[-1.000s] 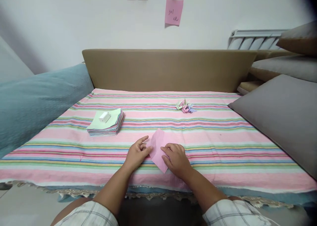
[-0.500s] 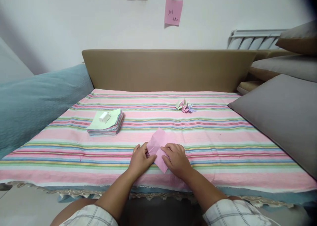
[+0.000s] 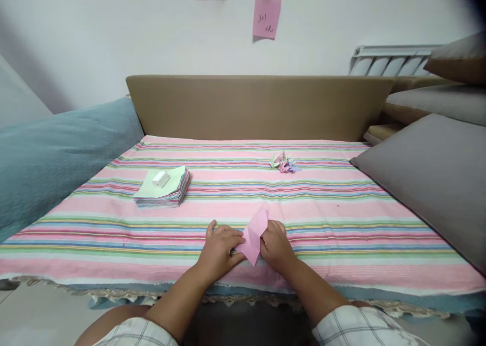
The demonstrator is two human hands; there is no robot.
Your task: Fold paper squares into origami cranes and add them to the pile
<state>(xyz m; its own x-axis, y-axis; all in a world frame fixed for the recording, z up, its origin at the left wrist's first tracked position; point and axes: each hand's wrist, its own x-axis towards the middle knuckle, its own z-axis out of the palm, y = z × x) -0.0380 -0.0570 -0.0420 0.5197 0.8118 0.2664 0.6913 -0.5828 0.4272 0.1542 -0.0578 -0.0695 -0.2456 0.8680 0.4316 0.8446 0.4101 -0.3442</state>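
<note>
1. Pink paper: creased, partly raised, on the striped cloth, right of the paper stack and nearer the person than it.
2. Left hand: thumb and fingers pinch the paper's left corner; the sheet extends rightward from this grip.
3. Right hand: fingers curled against the paper's right edge, tips hidden; cannot tell whether they grasp it. The sheet lies between both hands.
4. White block: on top of the stack.
5. Folded papers: bunched right of the stack, farther from the person.
</note>
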